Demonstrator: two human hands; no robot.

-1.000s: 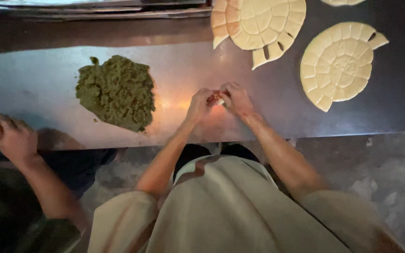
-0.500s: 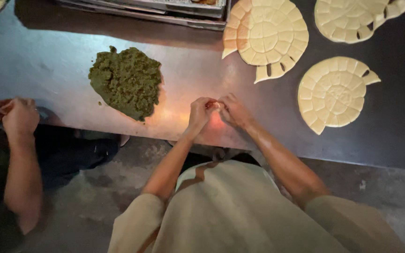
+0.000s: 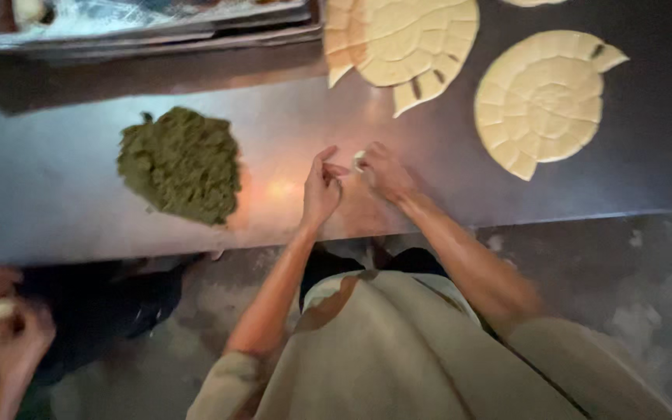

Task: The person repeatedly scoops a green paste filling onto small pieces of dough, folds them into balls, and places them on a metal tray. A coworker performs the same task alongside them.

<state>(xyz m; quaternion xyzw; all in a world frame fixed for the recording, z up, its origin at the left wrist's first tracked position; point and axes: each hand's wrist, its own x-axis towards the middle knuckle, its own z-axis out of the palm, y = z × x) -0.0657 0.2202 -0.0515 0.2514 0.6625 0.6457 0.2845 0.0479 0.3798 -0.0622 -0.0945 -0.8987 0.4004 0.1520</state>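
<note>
We hold a small pale dough piece over the near edge of the metal table. Our right hand pinches it with the fingers closed; our left hand stands just beside it, fingers half curled, touching the piece or not we cannot tell. A green filling mound lies at left, largely unused. 2 spiral arrangements of flat dough pieces lie far right, already laid out. We judge the work well advanced, not finished.
</note>
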